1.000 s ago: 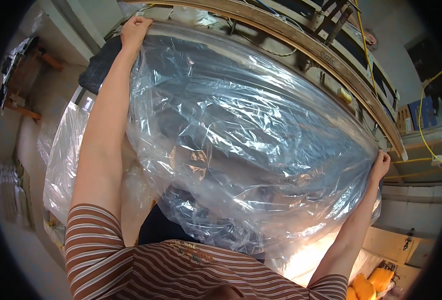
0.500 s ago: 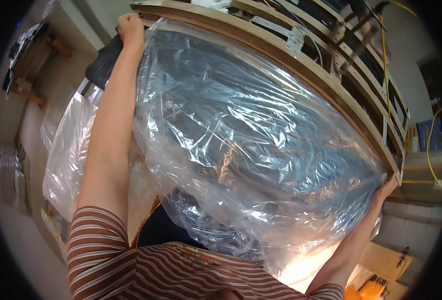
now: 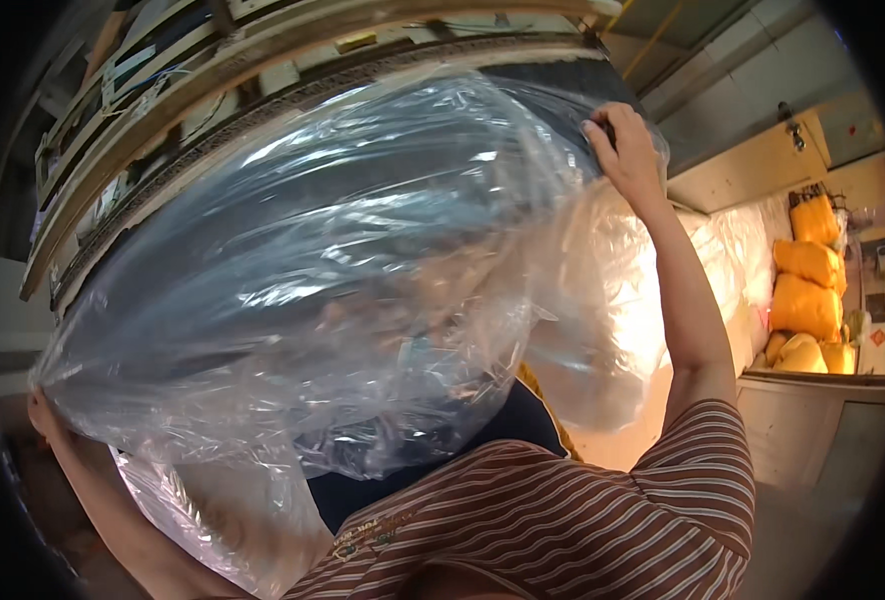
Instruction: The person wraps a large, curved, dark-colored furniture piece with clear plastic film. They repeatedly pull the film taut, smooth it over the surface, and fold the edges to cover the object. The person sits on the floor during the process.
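Clear plastic film (image 3: 363,250), wrinkled and shiny, lies over a dark, broad surface beneath a wooden slatted frame (image 3: 293,45). At the far left, my left hand (image 3: 41,410) is closed on the film's gathered corner, with its fingers mostly hidden. My right hand (image 3: 631,150) is up at the right end, fingers curled and thumb bent against the film. The film there stretches over a dark corner (image 3: 563,85) of the piece. Loose folds hang down in front of my body.
More clear plastic (image 3: 603,330) hangs at the right, brightly lit. Several orange bundles (image 3: 808,300) are stacked beyond it on the right. A pale wall panel (image 3: 753,165) with a dark handle is behind my right hand. Wires run among the frame's slats.
My view has swung to the right, so the frame now slants the other way. My left hand is lower in view and the right hand higher, at the right end of the film.
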